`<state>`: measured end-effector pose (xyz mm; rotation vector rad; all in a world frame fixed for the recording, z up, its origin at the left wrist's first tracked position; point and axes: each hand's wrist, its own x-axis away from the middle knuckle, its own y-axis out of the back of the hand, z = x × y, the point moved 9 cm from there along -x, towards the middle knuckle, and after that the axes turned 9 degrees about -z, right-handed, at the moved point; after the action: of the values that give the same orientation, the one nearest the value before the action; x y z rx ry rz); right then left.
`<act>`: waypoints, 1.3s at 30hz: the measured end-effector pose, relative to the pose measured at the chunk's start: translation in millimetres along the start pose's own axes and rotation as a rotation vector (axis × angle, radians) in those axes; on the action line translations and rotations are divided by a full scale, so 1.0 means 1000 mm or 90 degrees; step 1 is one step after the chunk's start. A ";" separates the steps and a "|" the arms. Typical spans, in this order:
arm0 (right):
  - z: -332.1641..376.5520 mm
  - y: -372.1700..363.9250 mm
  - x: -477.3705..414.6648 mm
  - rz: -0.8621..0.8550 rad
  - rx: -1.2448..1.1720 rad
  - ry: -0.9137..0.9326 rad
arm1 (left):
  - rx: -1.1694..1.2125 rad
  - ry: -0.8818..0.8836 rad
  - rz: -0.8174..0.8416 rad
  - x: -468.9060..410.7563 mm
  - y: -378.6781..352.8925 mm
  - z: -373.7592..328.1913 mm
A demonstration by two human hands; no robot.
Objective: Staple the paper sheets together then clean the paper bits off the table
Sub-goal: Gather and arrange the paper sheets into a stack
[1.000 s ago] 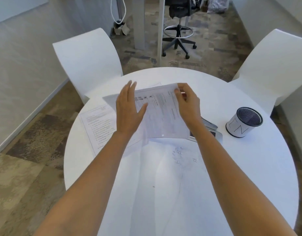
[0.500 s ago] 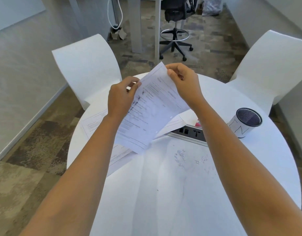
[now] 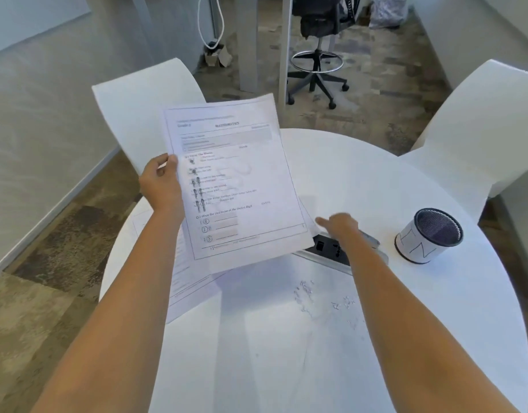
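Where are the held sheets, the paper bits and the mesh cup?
held sheets [image 3: 233, 180], head view, middle of the printed top page.
paper bits [image 3: 305, 293], head view, the denser left cluster.
mesh cup [image 3: 417, 245], head view, its white wrapped side.

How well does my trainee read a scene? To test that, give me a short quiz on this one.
1. True or false: the left hand holds the paper sheets up off the table.
2. Where are the paper bits? A on the floor; B on the table, beside the right forearm; C on a chair.
3. Fill in: the cup is lettered ___.
Key: 1 true; 2 B; 3 IN.
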<state>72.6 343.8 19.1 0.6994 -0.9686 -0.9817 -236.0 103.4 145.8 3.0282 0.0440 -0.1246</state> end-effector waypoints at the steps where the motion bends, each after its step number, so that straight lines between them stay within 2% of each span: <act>1: -0.005 -0.008 -0.002 0.010 0.019 -0.011 | 0.011 0.019 -0.011 -0.001 0.000 0.005; 5: -0.004 -0.023 -0.001 0.016 -0.025 -0.014 | 0.037 0.066 -0.035 -0.001 -0.001 0.021; 15: 0.002 -0.024 -0.009 -0.060 -0.280 -0.045 | -0.031 0.121 -0.052 0.015 -0.003 0.047; 21: 0.008 0.031 -0.008 -0.219 -0.407 0.006 | -0.072 0.128 -0.065 0.019 0.007 0.061; 26: -0.001 0.087 -0.002 -0.292 -0.533 0.043 | -0.102 0.132 -0.080 0.026 0.017 0.069; 34: -0.023 0.146 0.012 -0.352 -0.705 0.022 | -0.107 0.162 -0.121 0.033 0.036 0.081; 39: -0.018 0.157 0.026 -0.326 -0.777 0.045 | -0.111 0.170 -0.124 0.034 0.036 0.085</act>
<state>151.2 385.7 152.0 -0.0854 0.0110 -1.7182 -207.9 58.9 63.2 2.8383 0.3533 0.2548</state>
